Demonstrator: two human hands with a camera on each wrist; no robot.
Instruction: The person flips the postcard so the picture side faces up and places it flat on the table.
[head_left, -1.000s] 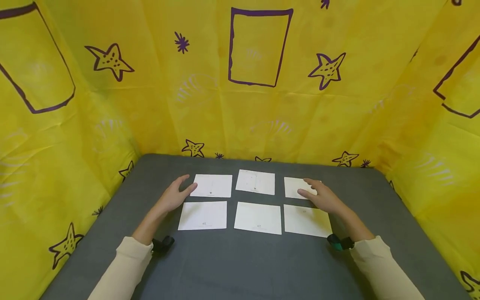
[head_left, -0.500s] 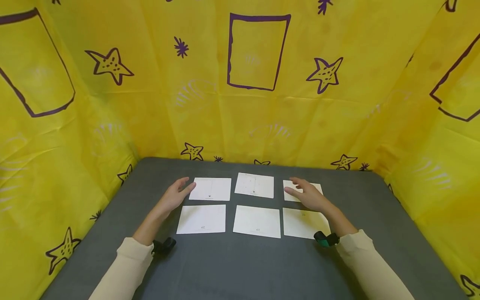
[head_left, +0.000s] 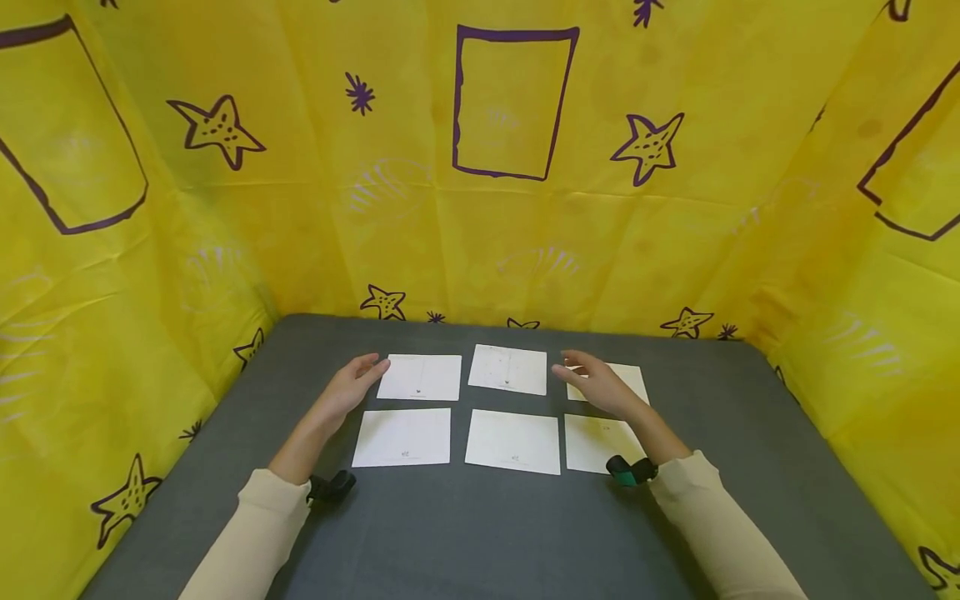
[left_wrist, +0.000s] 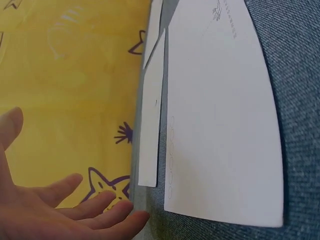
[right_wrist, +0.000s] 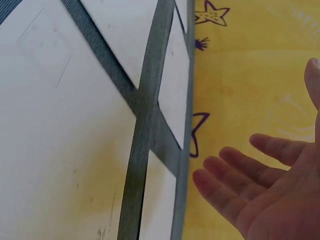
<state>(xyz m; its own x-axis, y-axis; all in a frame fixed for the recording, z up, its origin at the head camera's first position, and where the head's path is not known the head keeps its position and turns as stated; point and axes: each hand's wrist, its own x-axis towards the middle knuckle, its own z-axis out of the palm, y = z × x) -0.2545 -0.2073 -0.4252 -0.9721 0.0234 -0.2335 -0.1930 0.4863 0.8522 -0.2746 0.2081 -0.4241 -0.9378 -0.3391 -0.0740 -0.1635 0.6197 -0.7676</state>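
Note:
Several white paper cards lie flat in two rows on a dark grey cloth-covered table. My left hand is at the left edge of the back left card, its fingers relaxed and holding nothing. Over the left part of the back right card hovers my right hand, also holding nothing and partly covering that card. The right forearm overlaps the front right card. In the left wrist view, spread fingers show beside a large card with faint print. Loose fingers appear beside the cards in the right wrist view.
A back middle card, a front left card and a front middle card complete the rows, with narrow gaps between them. Yellow cloth walls with purple star drawings enclose the table at the back and sides.
My right hand has moved left across the back right card, uncovering its right side. The left hand stays nearly still. The cards keep their places; the head view has shifted slightly.

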